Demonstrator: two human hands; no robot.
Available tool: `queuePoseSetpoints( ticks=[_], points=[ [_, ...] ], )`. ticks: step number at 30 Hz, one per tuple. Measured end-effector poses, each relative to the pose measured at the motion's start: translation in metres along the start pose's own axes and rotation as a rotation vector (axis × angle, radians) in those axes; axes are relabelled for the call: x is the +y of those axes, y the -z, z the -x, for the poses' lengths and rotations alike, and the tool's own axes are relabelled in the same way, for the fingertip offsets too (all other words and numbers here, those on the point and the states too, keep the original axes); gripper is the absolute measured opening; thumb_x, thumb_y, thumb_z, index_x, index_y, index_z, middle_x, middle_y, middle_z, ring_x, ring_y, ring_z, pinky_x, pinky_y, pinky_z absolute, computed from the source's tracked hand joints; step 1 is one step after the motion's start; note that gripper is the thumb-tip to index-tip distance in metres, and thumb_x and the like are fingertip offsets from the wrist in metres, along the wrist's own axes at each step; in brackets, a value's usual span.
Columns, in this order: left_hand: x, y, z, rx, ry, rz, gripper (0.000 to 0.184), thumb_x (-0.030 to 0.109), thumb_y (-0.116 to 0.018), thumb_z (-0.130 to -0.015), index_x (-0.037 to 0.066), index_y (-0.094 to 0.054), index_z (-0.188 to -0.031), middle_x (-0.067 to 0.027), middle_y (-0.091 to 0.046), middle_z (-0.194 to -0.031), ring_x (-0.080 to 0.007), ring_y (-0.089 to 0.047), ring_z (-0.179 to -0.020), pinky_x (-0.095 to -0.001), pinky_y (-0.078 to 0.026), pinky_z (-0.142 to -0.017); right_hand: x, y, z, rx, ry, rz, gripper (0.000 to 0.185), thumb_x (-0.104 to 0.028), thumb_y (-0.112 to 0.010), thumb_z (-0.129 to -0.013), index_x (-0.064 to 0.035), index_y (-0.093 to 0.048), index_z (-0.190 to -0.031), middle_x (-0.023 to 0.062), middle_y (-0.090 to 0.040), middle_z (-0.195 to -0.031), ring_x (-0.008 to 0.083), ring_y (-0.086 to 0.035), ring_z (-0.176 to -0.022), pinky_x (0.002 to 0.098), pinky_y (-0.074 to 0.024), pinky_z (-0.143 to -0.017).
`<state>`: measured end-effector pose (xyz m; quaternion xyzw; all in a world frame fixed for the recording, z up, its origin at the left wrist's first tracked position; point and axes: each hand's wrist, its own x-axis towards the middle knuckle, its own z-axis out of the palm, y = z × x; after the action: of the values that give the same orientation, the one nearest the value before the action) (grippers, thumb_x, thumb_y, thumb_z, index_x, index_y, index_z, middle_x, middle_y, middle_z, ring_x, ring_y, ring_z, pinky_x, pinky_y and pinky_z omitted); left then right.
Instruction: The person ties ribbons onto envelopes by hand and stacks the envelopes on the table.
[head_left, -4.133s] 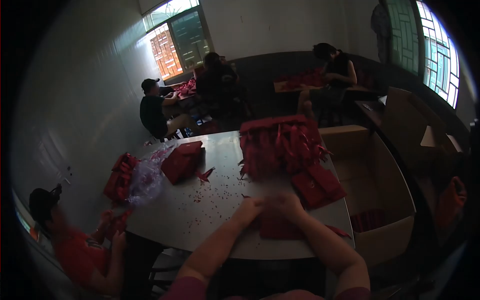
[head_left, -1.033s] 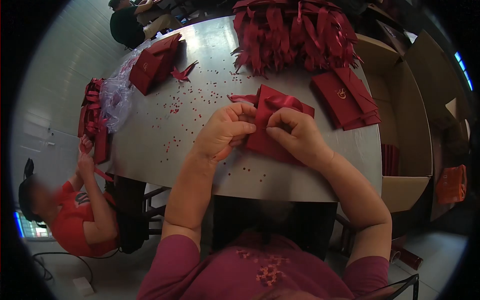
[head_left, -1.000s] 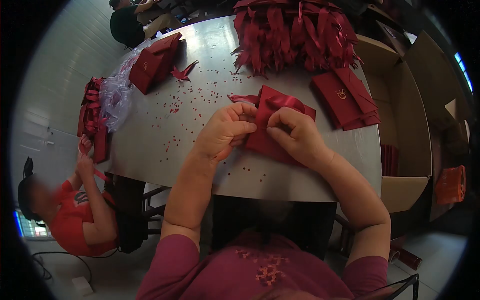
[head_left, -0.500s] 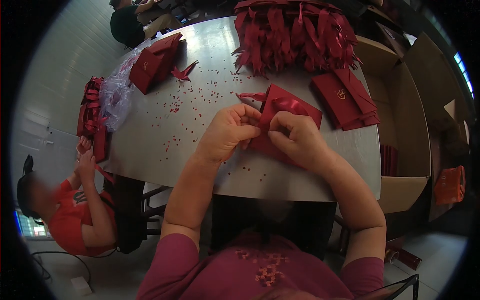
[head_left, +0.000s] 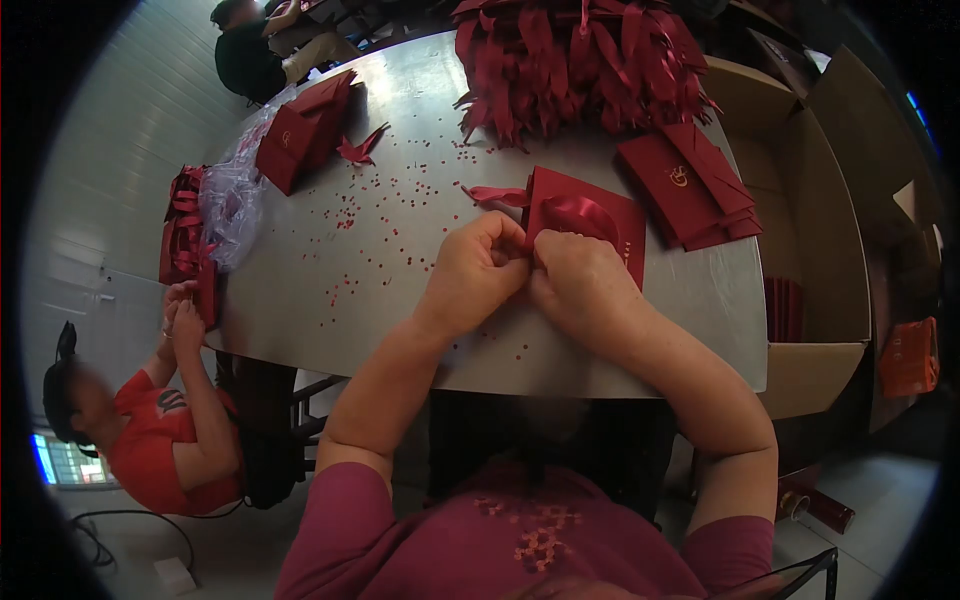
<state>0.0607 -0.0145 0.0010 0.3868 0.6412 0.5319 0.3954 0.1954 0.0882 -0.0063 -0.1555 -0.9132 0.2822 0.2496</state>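
A dark red paper bag [head_left: 625,225] with a glossy red ribbon [head_left: 580,212] lies on the metal table in front of me. My left hand [head_left: 475,270] is closed at the bag's left edge, its fingertips pinched on the ribbon near the edge. Beside it, touching or nearly touching, my right hand [head_left: 580,275] is closed too, its fingertips on the ribbon; the exact spot between the hands is hidden. One ribbon end sticks out to the left of the bag.
Ribboned red bags [head_left: 580,70] are piled at the far edge of the table [head_left: 400,90]. More red bags [head_left: 690,185] lie right, others [head_left: 300,130] back left by clear plastic [head_left: 232,210]. Open carton [head_left: 815,370] at right. Co-worker in red [head_left: 170,440] at left; red scraps dot the tabletop.
Both hands have drawn closer together at the bag's left edge. The bag has turned slightly, and small print on its right side now shows. The head view has shifted slightly.
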Motion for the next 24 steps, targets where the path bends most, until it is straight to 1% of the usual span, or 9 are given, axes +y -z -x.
queuePoseSetpoints(
  ticks=[5, 6, 9, 10, 12, 15, 17, 21, 24],
  points=[
    [0.003, -0.009, 0.007, 0.075, -0.223, -0.276, 0.011, -0.002, -0.062, -0.082, 0.001, -0.060, -0.093, -0.0007, -0.063, -0.079, -0.0027, -0.056, -0.071, -0.0209, -0.046, -0.062, 0.010, 0.016, -0.002, -0.132, -0.205, -0.291, 0.012, -0.009, -0.063, -0.077, 0.0018, -0.060, -0.080, 0.0204, -0.063, -0.075, 0.0341, -0.064, -0.070, 0.0399, -0.0490, -0.063],
    [-0.005, -0.010, 0.005, 0.066, -0.217, -0.161, 0.012, -0.002, -0.062, -0.082, 0.001, -0.060, -0.094, -0.0011, -0.063, -0.079, -0.0024, -0.056, -0.071, -0.0209, -0.046, -0.062, 0.012, 0.018, -0.008, -0.170, -0.259, -0.362, 0.012, -0.009, -0.063, -0.077, 0.0019, -0.061, -0.080, 0.0204, -0.063, -0.074, 0.0330, -0.064, -0.069, 0.0391, -0.0495, -0.063],
    [-0.010, 0.002, 0.000, 0.082, -0.250, -0.049, 0.014, 0.000, -0.063, -0.084, 0.001, -0.061, -0.098, -0.0017, -0.062, -0.078, -0.0047, -0.057, -0.070, -0.0225, -0.047, -0.063, 0.008, 0.004, -0.005, 0.046, -0.160, -0.240, 0.010, -0.007, -0.066, -0.078, 0.0017, -0.061, -0.080, 0.0152, -0.062, -0.069, 0.0190, -0.062, -0.064, 0.0324, -0.0478, -0.060],
    [-0.005, 0.007, 0.000, 0.052, -0.158, 0.060, 0.015, 0.001, -0.062, -0.085, 0.001, -0.062, -0.100, -0.0019, -0.062, -0.077, -0.0064, -0.058, -0.069, -0.0233, -0.048, -0.063, 0.004, 0.006, -0.008, 0.059, -0.125, -0.246, 0.010, -0.007, -0.066, -0.078, 0.0017, -0.061, -0.080, 0.0152, -0.062, -0.069, 0.0190, -0.062, -0.064, 0.0324, -0.0478, -0.060],
    [-0.001, 0.013, -0.001, 0.028, -0.080, 0.172, 0.016, 0.002, -0.062, -0.086, 0.001, -0.062, -0.102, -0.0020, -0.061, -0.077, -0.0081, -0.058, -0.069, -0.0240, -0.048, -0.062, 0.000, 0.013, -0.009, 0.004, -0.264, -0.452, 0.010, -0.006, -0.065, -0.080, 0.0019, -0.061, -0.080, 0.0122, -0.061, -0.067, 0.0157, -0.058, -0.062, 0.0311, -0.0467, -0.060],
    [-0.001, 0.015, -0.003, -0.017, -0.034, 0.110, 0.013, 0.006, -0.059, -0.090, 0.002, -0.064, -0.102, -0.0009, -0.064, -0.085, -0.0076, -0.058, -0.065, -0.0219, -0.046, -0.056, 0.009, 0.000, -0.005, 0.064, -0.223, -0.442, 0.009, -0.006, -0.066, -0.082, 0.0014, -0.062, -0.082, 0.0134, -0.062, -0.067, 0.0183, -0.059, -0.059, 0.0327, -0.0469, -0.058],
    [0.001, 0.016, -0.003, 0.014, -0.079, -0.182, 0.014, 0.005, -0.061, -0.089, 0.003, -0.064, -0.102, -0.0011, -0.062, -0.084, -0.0078, -0.057, -0.064, -0.0230, -0.046, -0.056, 0.011, -0.001, -0.006, 0.021, -0.270, -0.487, 0.009, -0.007, -0.066, -0.082, 0.0013, -0.062, -0.082, 0.0120, -0.062, -0.067, 0.0162, -0.058, -0.060, 0.0318, -0.0463, -0.058],
    [-0.011, 0.022, -0.008, -0.059, -0.029, -0.164, 0.013, 0.004, -0.061, -0.088, 0.003, -0.065, -0.100, -0.0013, -0.059, -0.080, -0.0088, -0.057, -0.067, -0.0241, -0.046, -0.057, 0.022, -0.007, -0.006, -0.042, -0.313, -0.550, 0.010, -0.007, -0.068, -0.083, 0.0003, -0.062, -0.082, 0.0073, -0.062, -0.067, 0.0107, -0.055, -0.061, 0.0292, -0.0448, -0.057],
    [-0.014, 0.024, -0.009, -0.065, -0.254, -0.340, 0.009, 0.004, -0.062, -0.087, 0.001, -0.065, -0.095, -0.0022, -0.057, -0.079, -0.0099, -0.058, -0.072, -0.0254, -0.046, -0.060, 0.022, -0.003, -0.007, -0.108, -0.409, -0.638, 0.012, -0.008, -0.070, -0.082, -0.0004, -0.061, -0.084, 0.0064, -0.061, -0.067, 0.0097, -0.055, -0.063, 0.0288, -0.0450, -0.058]
  ],
)
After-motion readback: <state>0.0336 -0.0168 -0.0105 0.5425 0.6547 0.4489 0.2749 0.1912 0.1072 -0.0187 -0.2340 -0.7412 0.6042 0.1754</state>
